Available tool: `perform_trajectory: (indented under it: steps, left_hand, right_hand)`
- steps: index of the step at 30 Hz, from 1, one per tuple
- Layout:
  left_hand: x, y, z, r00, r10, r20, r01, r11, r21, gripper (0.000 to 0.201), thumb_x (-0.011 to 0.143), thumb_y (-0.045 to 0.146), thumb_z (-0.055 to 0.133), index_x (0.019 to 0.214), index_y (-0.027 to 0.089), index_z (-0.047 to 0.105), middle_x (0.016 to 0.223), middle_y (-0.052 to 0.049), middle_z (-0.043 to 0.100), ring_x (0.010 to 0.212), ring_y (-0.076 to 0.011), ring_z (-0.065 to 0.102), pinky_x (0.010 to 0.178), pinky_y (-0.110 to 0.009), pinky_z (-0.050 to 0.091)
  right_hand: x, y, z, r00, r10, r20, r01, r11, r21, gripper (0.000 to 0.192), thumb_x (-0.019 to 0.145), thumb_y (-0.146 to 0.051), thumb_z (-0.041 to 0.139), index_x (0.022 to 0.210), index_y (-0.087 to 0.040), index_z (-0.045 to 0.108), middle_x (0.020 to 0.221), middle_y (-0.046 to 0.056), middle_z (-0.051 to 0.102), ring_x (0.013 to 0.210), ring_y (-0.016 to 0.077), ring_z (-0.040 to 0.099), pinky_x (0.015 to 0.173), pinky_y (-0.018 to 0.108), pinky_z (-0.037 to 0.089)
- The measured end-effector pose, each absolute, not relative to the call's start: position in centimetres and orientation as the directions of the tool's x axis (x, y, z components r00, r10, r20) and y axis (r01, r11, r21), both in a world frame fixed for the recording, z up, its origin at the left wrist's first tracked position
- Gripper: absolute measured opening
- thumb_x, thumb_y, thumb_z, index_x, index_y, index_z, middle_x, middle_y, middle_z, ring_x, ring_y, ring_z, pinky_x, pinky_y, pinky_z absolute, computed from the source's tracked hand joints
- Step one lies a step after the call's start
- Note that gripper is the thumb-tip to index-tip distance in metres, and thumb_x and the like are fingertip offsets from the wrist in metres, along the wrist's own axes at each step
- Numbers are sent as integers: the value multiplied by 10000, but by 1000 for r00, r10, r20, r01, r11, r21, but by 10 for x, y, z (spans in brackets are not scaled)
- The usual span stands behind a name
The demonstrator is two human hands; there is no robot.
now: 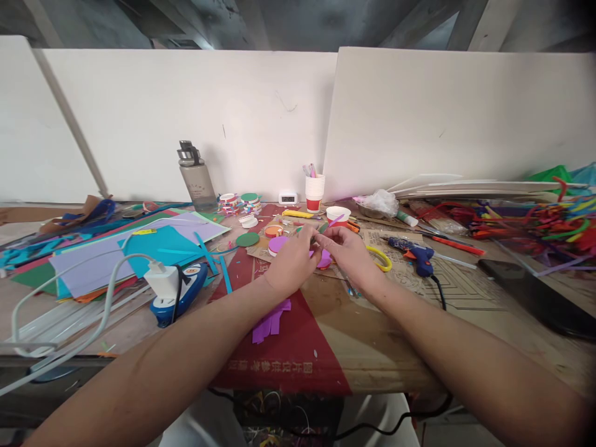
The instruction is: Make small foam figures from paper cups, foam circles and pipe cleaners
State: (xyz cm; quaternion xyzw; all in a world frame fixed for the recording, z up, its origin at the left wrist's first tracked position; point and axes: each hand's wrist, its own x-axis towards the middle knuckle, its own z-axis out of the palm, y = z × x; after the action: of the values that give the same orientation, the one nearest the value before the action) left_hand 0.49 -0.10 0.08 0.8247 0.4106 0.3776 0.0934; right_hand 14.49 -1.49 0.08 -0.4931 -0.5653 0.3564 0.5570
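Note:
Over the middle of the table, my left hand [295,261] and my right hand [349,254] meet with their fingertips pinched close together. A narrow purple paper strip [336,220] sticks up from between the fingers, seemingly in my right hand's pinch. What my left fingers grip is too small and covered to make out. Just below the hands lies a purple disc [325,259], partly hidden. Another round purple-topped piece [278,246] sits beside my left hand. Cut purple strips [271,323] lie under my left forearm.
A blue glue gun [421,257] and yellow-handled scissors [380,259] lie on the right, near a black tray-like object [535,298]. Coloured paper [88,264] and a blue power strip [179,298] with cables are left. Behind stand a bottle [198,180] and paper cups [315,191].

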Motion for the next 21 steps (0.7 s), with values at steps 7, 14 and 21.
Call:
perform_trajectory:
  steps: [7,14,21]
  left_hand:
    - [6,1,-3,411,718,563,544,-688,480,174,849,194,535,1022,186,518,1042,-93,642,984,-233,640,835,-363,513]
    - [-1,6,10,306,722,621,521,-673,525,295,755,202,692,1023,205,567,1147,-66,646,1017,-205,619,866,-343,518]
    - [-5,8,14,293,743,602,493,-656,571,361,727,288,751,1034,189,588,1124,-59,664,954,-182,638,826,-324,527]
  right_hand:
    - [148,-12,-1,127,952,278,115,264,-958,310,690,-459,686,804,-182,605,800,29,650,672,142,547,578,264,420]
    - [149,-12,2,98,953,287,18,286,-958,177,701,-309,625,832,-190,641,634,-18,590,575,129,527,574,276,440]
    - [150,-14,4,87,938,335,87,328,-941,155,709,-285,583,804,-200,671,628,-21,567,572,119,473,556,263,396]
